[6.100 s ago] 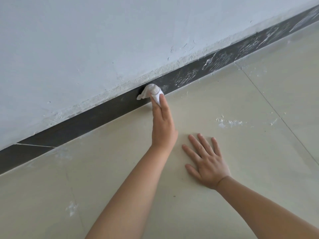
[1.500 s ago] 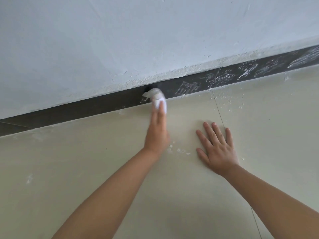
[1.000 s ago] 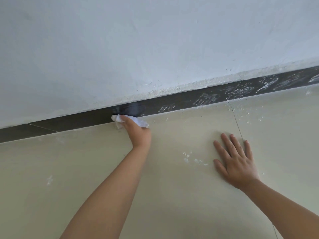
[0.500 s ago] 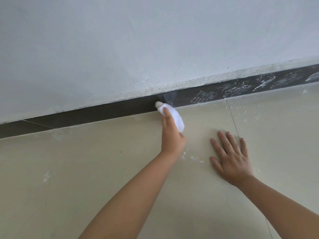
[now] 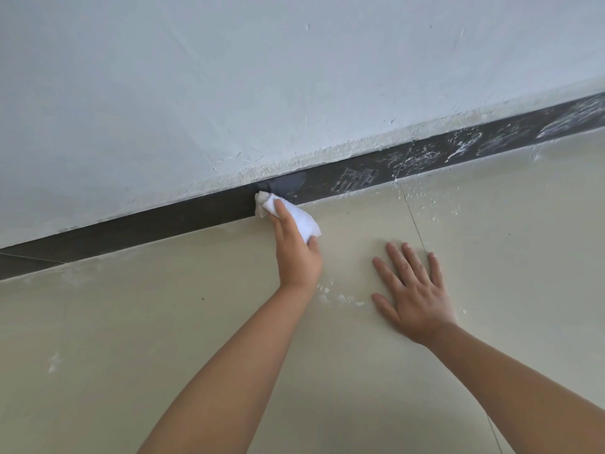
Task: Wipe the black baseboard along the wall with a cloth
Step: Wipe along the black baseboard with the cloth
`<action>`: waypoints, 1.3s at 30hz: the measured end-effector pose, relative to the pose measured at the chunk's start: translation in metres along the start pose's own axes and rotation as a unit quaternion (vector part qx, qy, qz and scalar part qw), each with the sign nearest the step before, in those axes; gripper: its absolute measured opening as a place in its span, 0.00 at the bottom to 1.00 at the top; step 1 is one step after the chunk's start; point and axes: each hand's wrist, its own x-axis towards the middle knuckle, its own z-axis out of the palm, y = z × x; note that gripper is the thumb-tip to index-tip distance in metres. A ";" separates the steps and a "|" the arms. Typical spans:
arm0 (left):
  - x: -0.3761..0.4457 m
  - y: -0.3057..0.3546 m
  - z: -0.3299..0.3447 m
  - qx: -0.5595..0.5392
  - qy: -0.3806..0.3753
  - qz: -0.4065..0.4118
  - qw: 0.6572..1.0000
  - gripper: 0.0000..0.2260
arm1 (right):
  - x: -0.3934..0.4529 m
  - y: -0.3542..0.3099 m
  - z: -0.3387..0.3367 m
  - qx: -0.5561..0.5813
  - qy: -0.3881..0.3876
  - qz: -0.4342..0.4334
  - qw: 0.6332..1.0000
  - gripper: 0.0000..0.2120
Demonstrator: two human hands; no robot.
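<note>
Left hand [image 5: 296, 253] out at full reach, fingers curled round the cloth [image 5: 294, 214], white wad pressed against the baseboard [image 5: 147, 224] right where it met the floor [image 5: 163, 322]. Forefinger laid along the top of the cloth, thumb tucked under its near end. Right hand [image 5: 415, 296] flat on the floor just beside, fingers spread, grasping nothing, propping the body by the look of it.

Judged about midway along the visible run. Out beyond the left hand's far side, away from the right hand: baseboard dark and even, seemingly done. A damp-looking sheen on the black just above the cloth. On the other side, past the right hand: white smears [image 5: 422, 157] streaked across the black, stretch after stretch up to the frame's edge, plainly not yet wiped. Crust [image 5: 327, 152] of rough plaster along the wall's bottom edge, sitting just over the baseboard. White crumbs [image 5: 340, 298] on the floor between the two hands, more specks [image 5: 429, 201] scattered ahead of the right hand's fingertips near a tile joint.

Left to do, by this reckoning: carry the cloth toward the right-hand side and work through those smears. Likely some rubbing needed there, marks looking dried on.
</note>
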 end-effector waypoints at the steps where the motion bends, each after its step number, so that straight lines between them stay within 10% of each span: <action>1: -0.001 0.005 0.006 -0.001 -0.013 0.008 1.000 0.33 | 0.000 0.000 0.000 0.000 -0.002 0.001 1.000 0.37; 9: -0.005 0.027 0.028 0.019 -0.120 0.107 0.987 0.32 | 0.000 0.000 -0.002 0.006 -0.020 -0.006 1.000 0.37; 32: 0.028 -0.022 -0.023 -0.037 0.180 -0.105 0.977 0.35 | 0.000 0.000 -0.002 0.015 -0.019 0.005 1.000 0.37; 39: 0.002 -0.012 0.005 0.009 0.022 0.027 0.999 0.30 | 0.001 0.001 -0.001 0.022 -0.013 0.000 1.000 0.37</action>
